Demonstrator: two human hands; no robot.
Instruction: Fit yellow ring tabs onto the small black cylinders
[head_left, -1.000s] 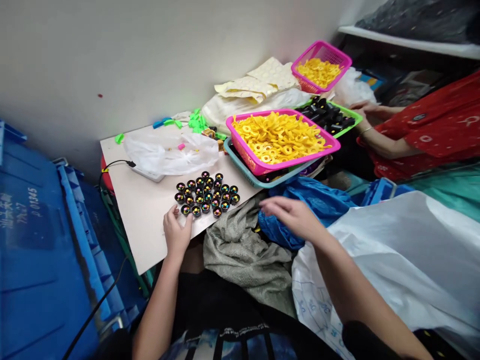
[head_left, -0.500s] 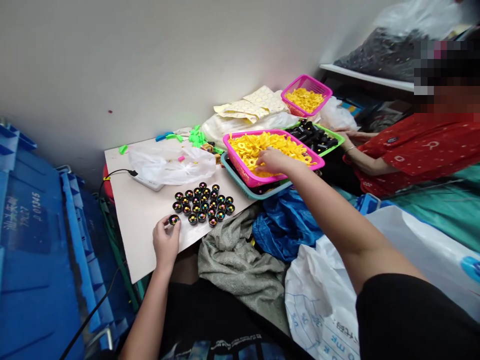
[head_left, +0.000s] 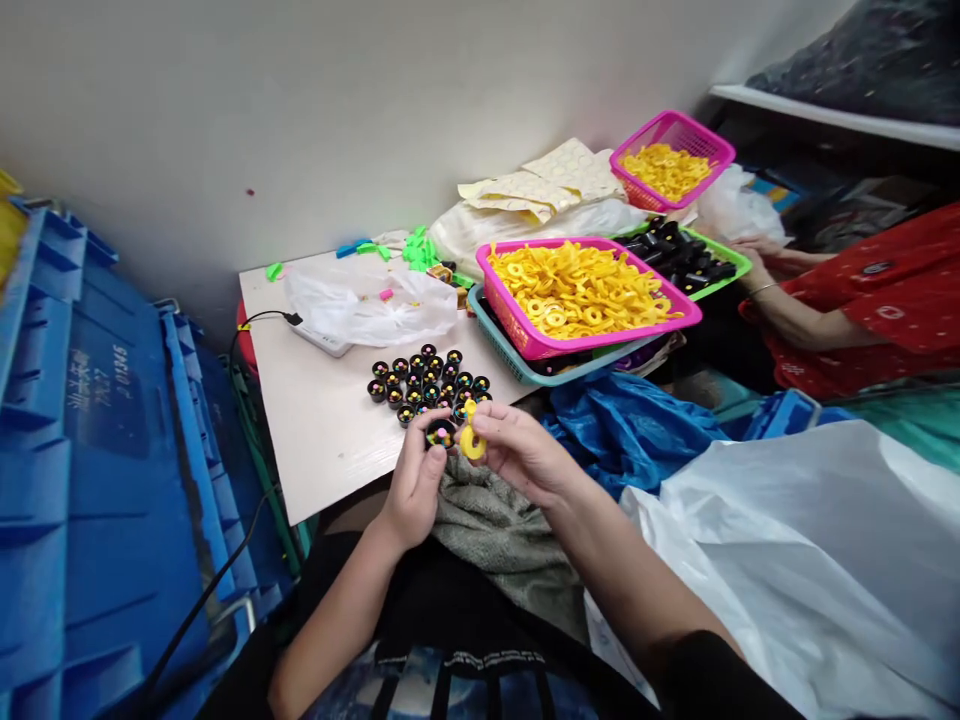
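Observation:
My left hand [head_left: 417, 480] is closed on a small round black cup [head_left: 440, 434] with coloured beads inside. Pinched in my right hand [head_left: 521, 452] is a yellow plastic ring piece [head_left: 472, 442] with a small knob at its top. The two parts are held close together, just past the table's near edge; whether they touch I cannot tell. Several similar black cups [head_left: 412, 378] stand grouped on the white table [head_left: 307, 440] behind my hands. Beyond them to the right, a pink basket [head_left: 517, 335] heaped with yellow ring pieces [head_left: 585, 285] rests on a teal tray [head_left: 517, 368].
A green basket [head_left: 742, 265] of black parts and another pink basket [head_left: 619, 165] lie farther right. A plastic bag [head_left: 375, 305] covers part of the table. Blue crates [head_left: 112, 450] stand at left. A co-worker in a red top [head_left: 885, 300] sits at right; sacks lie below.
My right hand has come back from the pink basket with a yellow ring piece. My left hand has lifted the black cup and moved right to meet it. The view has shifted.

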